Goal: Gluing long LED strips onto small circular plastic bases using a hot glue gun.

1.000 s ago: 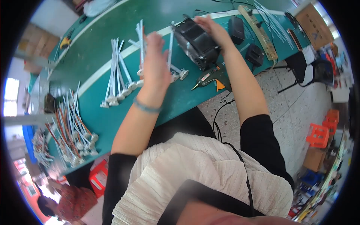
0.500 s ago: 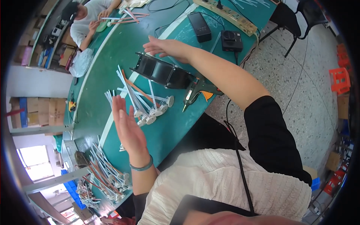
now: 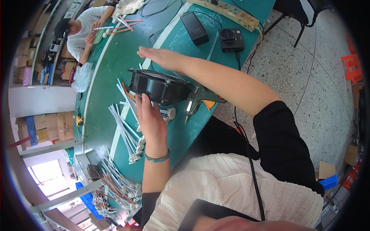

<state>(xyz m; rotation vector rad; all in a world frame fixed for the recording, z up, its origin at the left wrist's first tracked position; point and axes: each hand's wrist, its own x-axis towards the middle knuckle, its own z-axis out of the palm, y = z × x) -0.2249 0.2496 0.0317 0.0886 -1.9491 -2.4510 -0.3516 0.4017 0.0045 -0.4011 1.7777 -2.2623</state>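
Note:
A black box-shaped fan [image 3: 163,86] with a wire guard stands on the green table in front of me. My left hand [image 3: 151,123] is open, its outstretched fingers at the fan's near side; I cannot tell how firmly they touch. Beyond the fan's far side, my right hand [image 3: 160,58] is open with straight fingers, partly hidden by its own wrist. A hot glue gun [image 3: 197,97] with an orange trigger lies against the fan's right end. Thin white strips [image 3: 122,125] with round white bases lie left of my left hand, and more show partly behind it.
A larger heap of white and brown strips [image 3: 119,181] lies lower left by a grey basket [image 3: 83,164]. Far right are a black adapter [image 3: 194,29], a small black device [image 3: 231,39] and a power strip [image 3: 231,16]. A person [image 3: 83,29] works across the table.
My left hand has moved right, from beside the strips to the fan's near side. My right hand stays by the far side. The whole view has shifted slightly, and the fan appears lower in it.

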